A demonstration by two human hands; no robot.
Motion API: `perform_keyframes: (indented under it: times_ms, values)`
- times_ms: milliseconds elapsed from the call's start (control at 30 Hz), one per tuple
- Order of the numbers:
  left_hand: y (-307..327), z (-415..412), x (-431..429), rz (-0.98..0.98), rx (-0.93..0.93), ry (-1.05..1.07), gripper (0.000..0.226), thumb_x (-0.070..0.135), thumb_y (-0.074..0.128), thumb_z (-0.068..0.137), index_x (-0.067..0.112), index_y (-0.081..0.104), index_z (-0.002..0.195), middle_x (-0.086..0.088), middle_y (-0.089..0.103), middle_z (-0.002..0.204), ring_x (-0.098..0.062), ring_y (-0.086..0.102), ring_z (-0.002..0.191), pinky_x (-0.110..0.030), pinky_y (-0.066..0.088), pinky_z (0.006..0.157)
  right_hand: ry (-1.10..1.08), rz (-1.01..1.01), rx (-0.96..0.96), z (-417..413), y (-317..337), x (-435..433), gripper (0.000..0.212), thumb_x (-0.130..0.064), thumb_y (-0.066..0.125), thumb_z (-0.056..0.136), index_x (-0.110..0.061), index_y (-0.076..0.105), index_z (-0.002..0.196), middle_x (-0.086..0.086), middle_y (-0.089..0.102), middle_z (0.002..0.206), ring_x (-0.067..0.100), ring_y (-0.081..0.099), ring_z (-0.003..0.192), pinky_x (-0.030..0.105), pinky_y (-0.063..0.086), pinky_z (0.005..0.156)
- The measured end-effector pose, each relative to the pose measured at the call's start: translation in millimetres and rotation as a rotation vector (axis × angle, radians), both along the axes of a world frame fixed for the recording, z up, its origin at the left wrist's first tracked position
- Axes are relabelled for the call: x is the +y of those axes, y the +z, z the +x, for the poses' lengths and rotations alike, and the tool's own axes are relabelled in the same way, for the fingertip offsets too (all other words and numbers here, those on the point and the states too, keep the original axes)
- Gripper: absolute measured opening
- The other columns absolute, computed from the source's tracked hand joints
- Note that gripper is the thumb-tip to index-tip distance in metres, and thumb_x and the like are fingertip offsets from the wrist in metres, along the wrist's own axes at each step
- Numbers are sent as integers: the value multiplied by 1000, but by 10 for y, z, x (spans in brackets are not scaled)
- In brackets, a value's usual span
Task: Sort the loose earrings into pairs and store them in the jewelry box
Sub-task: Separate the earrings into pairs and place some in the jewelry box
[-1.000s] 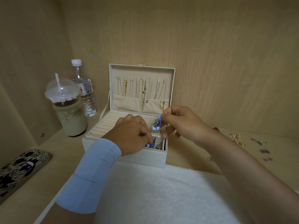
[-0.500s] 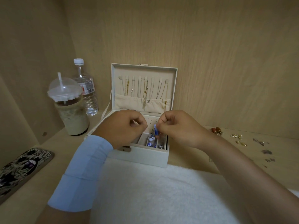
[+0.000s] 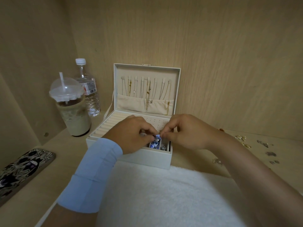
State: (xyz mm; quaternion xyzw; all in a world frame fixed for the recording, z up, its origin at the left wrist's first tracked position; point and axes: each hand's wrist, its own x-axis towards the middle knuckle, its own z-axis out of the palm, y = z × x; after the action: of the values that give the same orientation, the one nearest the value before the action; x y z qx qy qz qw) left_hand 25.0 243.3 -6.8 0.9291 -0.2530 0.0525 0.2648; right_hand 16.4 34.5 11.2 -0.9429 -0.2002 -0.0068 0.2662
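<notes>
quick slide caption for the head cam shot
The left hand and right hand pinch a blue earring over a front compartment of the open jewelry box; loose earrings lie nearby.

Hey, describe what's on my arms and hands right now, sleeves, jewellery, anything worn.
The left hand emerges from a light blue sleeve covering wrist and forearm, with a cross seam partway along. The right hand and right arm are bare: no sleeve, watch or bracelet shows.
</notes>
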Motion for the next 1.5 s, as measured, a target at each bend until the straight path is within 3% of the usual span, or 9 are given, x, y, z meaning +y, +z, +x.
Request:
perform_keyframes:
  times_ms: [133, 267, 400, 533, 733, 867, 1300, 1400, 1500]
  values:
    - [-22, 23, 2, 58, 0, 8, 19, 34, 67, 89, 46, 74, 102, 22, 54, 97, -8, 44, 107, -29, 38, 98, -29, 47, -104, 36, -18, -48, 11, -28, 70, 90, -37, 77, 87, -18, 67, 86, -4, 61, 82, 23, 49, 76]
    - [17, 28, 89, -19, 12, 19, 21, 28, 68, 90, 41, 73, 106, 22, 63, 98, -2, 56, 98, -26, 47, 94, 58, -11, -73, 15, -72, 9, 11, -31, 71, 89, -38, 78, 93, -20, 67, 83, -2, 62, 83, 28, 53, 80]
    - [49, -11, 119, -56, 34, 7, 11, 34, 76, 79, 40, 72, 88, 18, 65, 89, -3, 57, 91, -29, 50, 85, 76, -65, -73, 3, -112, 71, 13, -34, 65, 92, -36, 77, 97, -22, 66, 81, 0, 62, 82, 32, 55, 80]
    - [10, -46, -11, 13, -11, 46, 12, 45, 77, 74, 40, 68, 80, 18, 60, 86, -3, 46, 90, -31, 39, 87, 86, -75, -24, 12, -93, 38, 14, -34, 65, 92, -37, 77, 98, -13, 69, 85, 6, 63, 83, 39, 55, 82]
    - [-12, -34, -39, 10, 4, 65, 14, 50, 74, 74, 38, 68, 77, 16, 59, 87, -3, 45, 92, -32, 39, 89, 38, -61, -117, 7, -31, 0, 9, -34, 78, 81, -37, 77, 89, -16, 63, 84, -6, 55, 75, 25, 50, 73]
    - [26, -24, 59, -86, 43, 32, 7, 43, 69, 82, 36, 71, 82, 16, 62, 92, -5, 52, 97, -36, 46, 92, 28, -131, -105, -22, -49, 38, 3, -36, 78, 83, -35, 78, 86, -21, 64, 78, -3, 60, 80, 24, 51, 75]
    - [-30, -25, 20, 20, 16, 53, 14, 48, 70, 81, 45, 68, 95, 16, 56, 104, -9, 44, 107, -33, 41, 98, 37, -33, -99, 29, -111, 46, 6, -29, 80, 83, -33, 81, 87, -20, 67, 78, -5, 61, 78, 28, 54, 77]
    - [-16, -39, 33, -20, -11, 103, 20, 51, 62, 86, 42, 67, 104, 16, 59, 110, -10, 45, 114, -38, 39, 103, -5, 21, -142, 24, -118, 12, 9, -36, 77, 84, -36, 78, 93, -18, 63, 90, -3, 59, 86, 30, 52, 84]
    - [-13, -49, 129, 4, -61, 293, 33, 54, 53, 91, 39, 61, 120, 12, 52, 133, -16, 39, 128, -41, 31, 111, -113, 132, -114, -17, -128, 12, 40, -48, 71, 87, -36, 64, 125, -12, 54, 124, 9, 52, 117, 32, 44, 102]
